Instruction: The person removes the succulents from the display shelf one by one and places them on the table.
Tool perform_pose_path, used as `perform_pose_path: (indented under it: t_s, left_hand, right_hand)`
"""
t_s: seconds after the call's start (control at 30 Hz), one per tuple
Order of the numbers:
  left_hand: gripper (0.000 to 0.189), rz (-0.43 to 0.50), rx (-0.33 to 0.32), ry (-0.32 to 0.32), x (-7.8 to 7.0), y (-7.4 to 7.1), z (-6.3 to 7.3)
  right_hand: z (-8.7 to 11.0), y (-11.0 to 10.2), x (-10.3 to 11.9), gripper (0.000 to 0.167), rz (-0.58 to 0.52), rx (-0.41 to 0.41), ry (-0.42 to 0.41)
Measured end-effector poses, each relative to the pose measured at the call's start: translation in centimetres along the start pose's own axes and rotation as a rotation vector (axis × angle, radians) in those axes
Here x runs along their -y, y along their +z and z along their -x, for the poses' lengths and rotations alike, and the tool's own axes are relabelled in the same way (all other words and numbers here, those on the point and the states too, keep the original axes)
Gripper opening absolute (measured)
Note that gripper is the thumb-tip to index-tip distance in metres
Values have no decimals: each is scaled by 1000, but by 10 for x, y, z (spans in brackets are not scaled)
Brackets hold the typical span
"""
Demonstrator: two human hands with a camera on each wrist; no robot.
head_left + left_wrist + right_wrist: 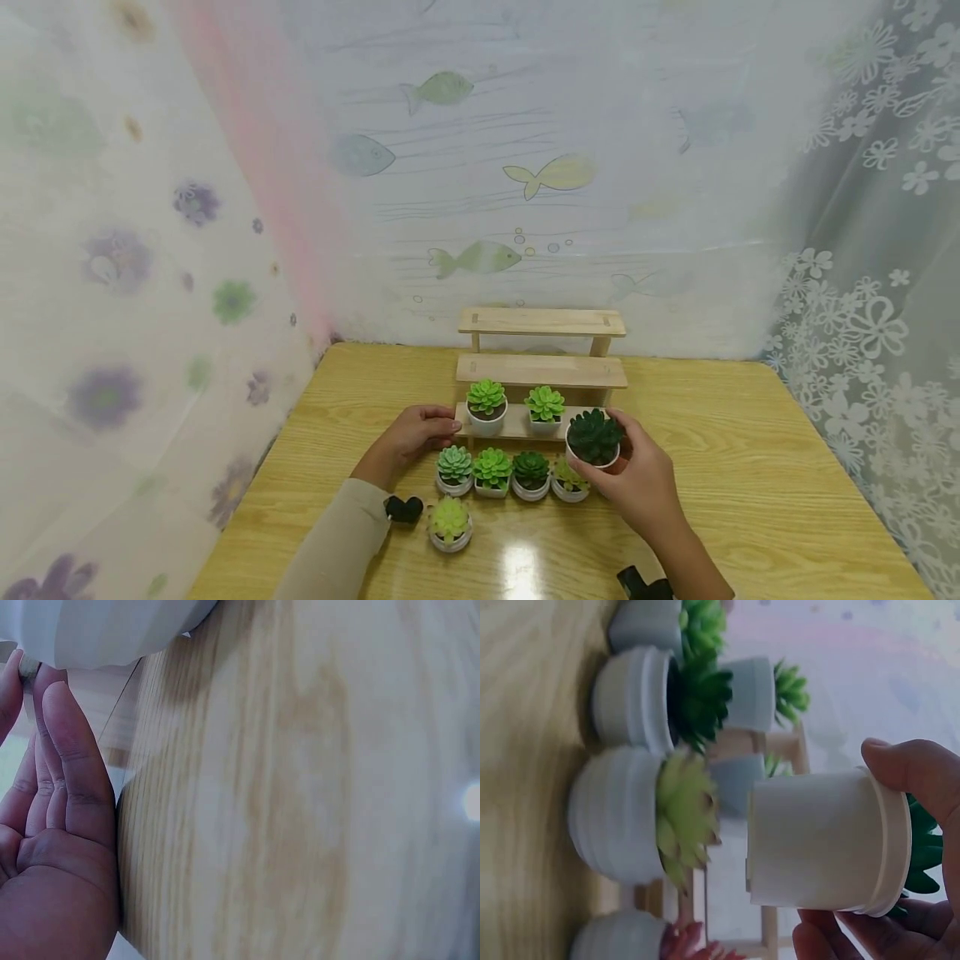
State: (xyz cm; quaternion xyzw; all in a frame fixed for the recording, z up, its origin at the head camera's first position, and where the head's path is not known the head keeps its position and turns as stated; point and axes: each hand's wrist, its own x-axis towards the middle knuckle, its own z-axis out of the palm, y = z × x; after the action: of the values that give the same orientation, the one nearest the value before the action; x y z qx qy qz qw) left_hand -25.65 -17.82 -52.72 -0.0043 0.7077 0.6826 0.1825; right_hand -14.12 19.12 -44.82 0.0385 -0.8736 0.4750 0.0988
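My right hand [641, 475] holds a white pot with a dark green succulent [595, 437] by its rim, over the right end of the lowest shelf. The right wrist view shows the white pot [817, 840] tilted sideways in that camera, thumb on one side and fingers on the other. My left hand [412, 437] pinches the left end of the wooden three-step plant stand [540, 371] between thumb and fingers. On its lowest step stand a bright green succulent in a round pot [487, 407] and another in a square pot [545, 408].
Before the stand is a row of potted succulents: pale green [454, 471], bright green [492, 472], dark green [531, 475] and yellow-green [570, 481]. Another yellow-green succulent [450, 523] stands nearer. A red succulent [697, 946] shows in the right wrist view. Patterned curtains surround the wooden table [750, 500].
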Motion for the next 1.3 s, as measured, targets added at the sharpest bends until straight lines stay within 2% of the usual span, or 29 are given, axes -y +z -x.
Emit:
perform_pose_path:
  t_s: [0.23, 0.73, 1.07, 1.3]
  left_hand:
    - [40, -7, -8, 3, -2, 1, 1]
    - [39, -8, -13, 1, -2, 3, 2]
    - [40, -12, -16, 0, -3, 3, 5]
    - [41, 1, -34, 2, -3, 5, 4]
  right_hand:
    - [15, 12, 1, 91, 55, -10, -72]
    - [34, 29, 10, 90, 46, -4, -198]
    - [48, 41, 20, 87, 39, 72, -174]
    - [54, 53, 21, 91, -24, 161, -172]
